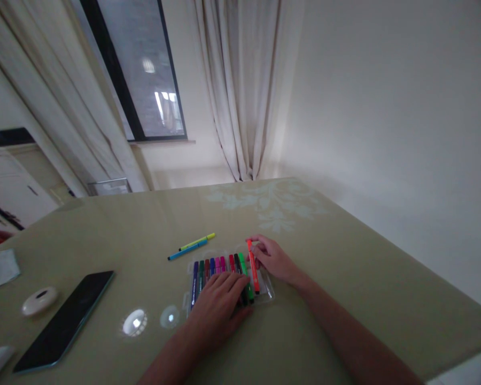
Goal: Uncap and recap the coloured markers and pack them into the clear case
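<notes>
A clear plastic case (269, 293) lies on the table, holding a row of markers in blue, green, brown, pink, red, black and other colours. Across the lower part of the row rests my left hand (221, 297), its fingers stretched over the markers and covering their lower ends. My right hand (273, 258) pinches the upper end of an orange-red marker (253, 267) at the right side of the case. Just left of that one is a bright green marker (246, 278). Beyond the case, a yellow marker (197, 242) and a blue marker (187, 250) lie side by side on the table.
On the left of the table (369, 278) are a dark tablet or phone (66, 321), a white rounded object (40, 301) and a pale sheet (0, 270). Light reflections show on the tabletop. A wall (404, 133) runs along the right; curtains (240, 96) hang behind.
</notes>
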### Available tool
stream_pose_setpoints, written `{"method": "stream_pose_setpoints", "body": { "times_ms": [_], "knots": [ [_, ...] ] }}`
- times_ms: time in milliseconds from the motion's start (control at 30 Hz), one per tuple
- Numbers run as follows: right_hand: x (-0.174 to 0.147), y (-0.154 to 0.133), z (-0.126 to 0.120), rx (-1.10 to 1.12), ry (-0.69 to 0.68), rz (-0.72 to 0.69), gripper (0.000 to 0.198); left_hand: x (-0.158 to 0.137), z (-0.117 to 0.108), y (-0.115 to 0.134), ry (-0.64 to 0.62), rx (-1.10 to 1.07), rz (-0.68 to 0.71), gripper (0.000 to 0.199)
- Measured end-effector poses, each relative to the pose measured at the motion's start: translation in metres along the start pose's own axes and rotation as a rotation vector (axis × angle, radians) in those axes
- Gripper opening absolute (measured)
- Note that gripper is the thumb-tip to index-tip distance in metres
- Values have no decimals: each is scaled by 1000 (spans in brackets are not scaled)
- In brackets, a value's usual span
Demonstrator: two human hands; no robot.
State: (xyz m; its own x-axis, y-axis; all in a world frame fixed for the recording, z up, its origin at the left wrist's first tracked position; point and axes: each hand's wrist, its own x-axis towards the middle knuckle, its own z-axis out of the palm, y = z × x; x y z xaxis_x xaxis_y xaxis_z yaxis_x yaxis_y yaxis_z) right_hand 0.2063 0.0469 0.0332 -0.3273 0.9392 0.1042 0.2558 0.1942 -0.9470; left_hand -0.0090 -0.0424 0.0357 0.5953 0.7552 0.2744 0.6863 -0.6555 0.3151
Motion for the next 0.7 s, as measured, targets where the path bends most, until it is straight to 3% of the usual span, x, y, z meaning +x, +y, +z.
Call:
{"method": "stream_pose_setpoints", "body": {
  "times_ms": [133,333,500,700],
  "knots": [
    [-3,-4,1,-67,-60,-37,32,1,-1,1,-29,22,22,51],
    [-1,-2,-4,-220,6,-72,25,1,-2,4,-43,61,25,47],
    [-2,-2,-5,-379,-15,-144,7,1,0,4,-53,48,2,49],
    [-2,-2,-3,-446,-36,-131,8,2,-2,9,-49,22,-1,44]
  ]
}}
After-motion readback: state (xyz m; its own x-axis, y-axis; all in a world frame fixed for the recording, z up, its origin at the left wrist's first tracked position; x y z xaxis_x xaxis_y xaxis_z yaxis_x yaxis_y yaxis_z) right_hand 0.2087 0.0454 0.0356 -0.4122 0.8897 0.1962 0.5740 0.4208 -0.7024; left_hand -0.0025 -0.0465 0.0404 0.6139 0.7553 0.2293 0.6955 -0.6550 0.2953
